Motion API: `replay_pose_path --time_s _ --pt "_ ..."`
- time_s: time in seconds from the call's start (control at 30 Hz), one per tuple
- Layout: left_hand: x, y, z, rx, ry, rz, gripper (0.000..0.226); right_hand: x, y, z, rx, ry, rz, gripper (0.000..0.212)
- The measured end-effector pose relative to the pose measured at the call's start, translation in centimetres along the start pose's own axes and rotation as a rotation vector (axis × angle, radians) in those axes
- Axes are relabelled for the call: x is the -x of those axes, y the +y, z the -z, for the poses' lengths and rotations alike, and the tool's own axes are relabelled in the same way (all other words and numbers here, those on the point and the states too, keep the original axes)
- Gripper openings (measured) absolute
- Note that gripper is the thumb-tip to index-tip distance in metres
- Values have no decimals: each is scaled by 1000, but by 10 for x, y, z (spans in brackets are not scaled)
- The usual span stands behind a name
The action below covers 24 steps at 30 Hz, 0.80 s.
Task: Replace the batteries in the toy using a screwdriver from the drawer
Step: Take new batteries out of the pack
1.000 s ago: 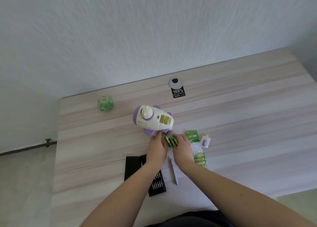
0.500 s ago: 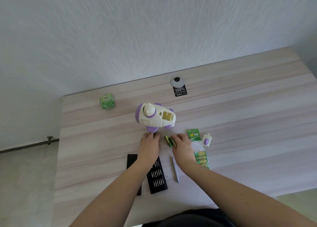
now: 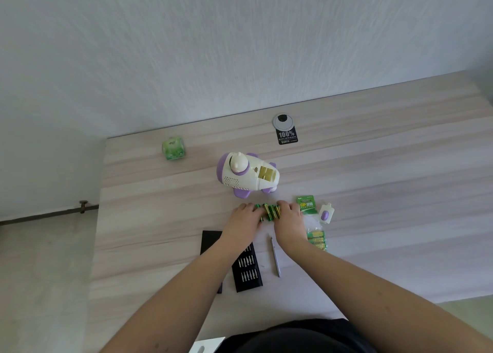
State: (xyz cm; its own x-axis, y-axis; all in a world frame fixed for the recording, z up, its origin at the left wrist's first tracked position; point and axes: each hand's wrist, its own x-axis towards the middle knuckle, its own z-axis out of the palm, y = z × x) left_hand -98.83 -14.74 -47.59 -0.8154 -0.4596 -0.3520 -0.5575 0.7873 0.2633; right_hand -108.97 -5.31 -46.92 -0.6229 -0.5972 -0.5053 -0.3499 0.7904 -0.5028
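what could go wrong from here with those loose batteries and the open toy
1. The loose batteries between the left hand and right hand look like those in the pack nearby; old and new could get mixed.
2. Being round, they may roll across the table.
3. The small cover lies apart from the toy and could be knocked away.

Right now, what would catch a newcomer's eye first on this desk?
Probably the white and purple toy lying mid-desk with its battery bay open. Just in front, the left hand and right hand gather loose green batteries between them. Nearer the person sits a black bit case.
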Motion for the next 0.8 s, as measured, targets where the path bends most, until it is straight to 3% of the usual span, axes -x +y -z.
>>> replay_pose_path --time_s 0.13,0.27,0.47,0.67,0.8 --pt "2 5 -2 163 29 86 38 -3 -1 1 9 -24 8 52" --pt "-1 6 -4 379 50 227 70 -2 -1 4 37 -60 18 58" --pt "2 7 -6 218 66 170 46 2 -1 5 43 -105 44 61" --pt "15 3 -2 318 139 206 52 10 6 10 65 -92 66 60" --pt "42 -12 5 248 281 273 43 26 12 15 41 -79 100 33"
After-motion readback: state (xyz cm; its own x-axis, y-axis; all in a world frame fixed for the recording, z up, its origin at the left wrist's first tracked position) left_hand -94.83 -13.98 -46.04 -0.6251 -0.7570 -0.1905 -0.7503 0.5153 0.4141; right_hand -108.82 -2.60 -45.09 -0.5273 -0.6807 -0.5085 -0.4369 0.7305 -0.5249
